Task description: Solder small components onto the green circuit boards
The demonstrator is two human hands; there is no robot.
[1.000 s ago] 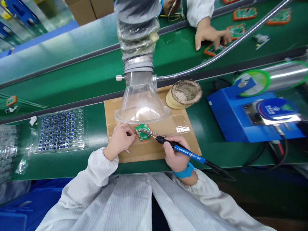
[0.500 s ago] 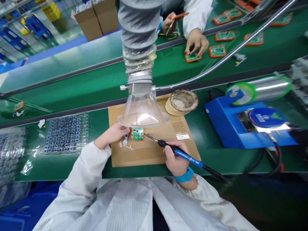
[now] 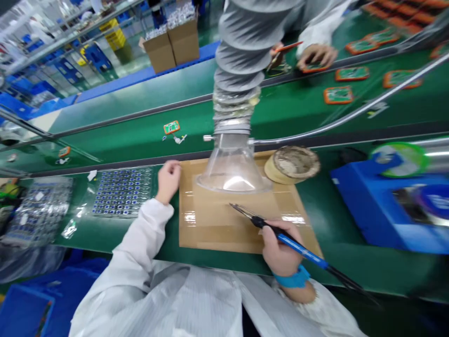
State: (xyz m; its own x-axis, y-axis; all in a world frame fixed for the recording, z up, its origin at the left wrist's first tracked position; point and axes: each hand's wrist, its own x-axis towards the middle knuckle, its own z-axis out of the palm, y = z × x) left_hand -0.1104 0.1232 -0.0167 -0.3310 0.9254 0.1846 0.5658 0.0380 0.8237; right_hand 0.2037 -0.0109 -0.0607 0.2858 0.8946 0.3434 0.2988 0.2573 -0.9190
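My right hand [image 3: 282, 248] grips blue-and-black soldering tweezers [image 3: 286, 238]; their two thin metal tips point left over a cardboard sheet [image 3: 217, 234]. My left hand [image 3: 169, 180] is at the sheet's left edge, fingers loosely curled in, with nothing visible in them. Beyond it, on the green belt [image 3: 136, 138], lies an orange-framed green circuit board [image 3: 171, 127], with a small white part [image 3: 180, 139] beside it. Above the cardboard hangs a clear fume hood [image 3: 233, 168] on a grey ribbed duct [image 3: 242, 61].
A round pot [image 3: 291, 164] stands at the cardboard's back right corner, with a blue soldering station [image 3: 365, 206] farther right. At left are a tray of small blue-and-silver parts [image 3: 121, 192] and stacked clear trays [image 3: 38, 210]. Across the belt, a co-worker's hand [image 3: 317, 57] touches another board.
The circuit board and white part have gone from the cardboard to the belt. My left hand has moved back and left, off the board. The view has shifted left.
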